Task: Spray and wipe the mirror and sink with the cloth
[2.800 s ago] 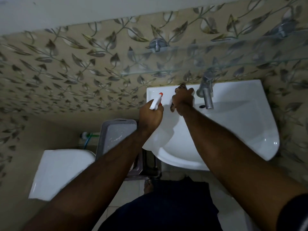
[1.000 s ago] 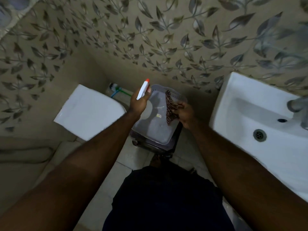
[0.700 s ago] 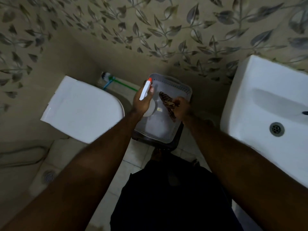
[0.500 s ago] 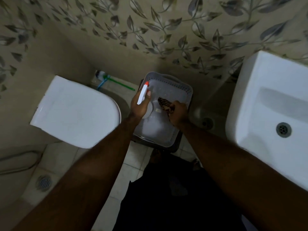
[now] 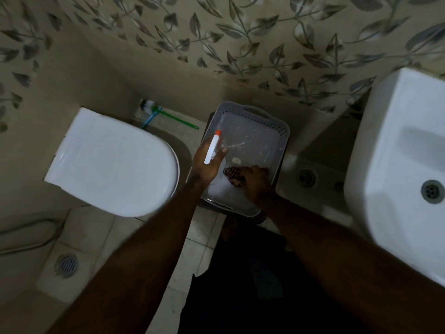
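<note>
— Hands over basket [image 5: 277, 131], between toilet [image 5: 113, 162] and sink [image 5: 390, 169]?

— Yes. Left hand [image 5: 207, 165] wrapped around white spray bottle [image 5: 212, 148], orange tip pointed away, above basket's left side.

— And right hand [image 5: 255, 182]?

— Low inside basket, closed on dark patterned cloth [image 5: 232, 175] against basket floor. Well apart from sink.

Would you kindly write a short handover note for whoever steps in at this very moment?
Left hand: shut on the spray bottle, held over the grey basket.
Right hand: shut on the patterned cloth, low inside the basket.
Sink is to the right; the mirror is out of view.
Done: wiping cannot be judged from here.
Left: likely release both items into the basket.
</note>
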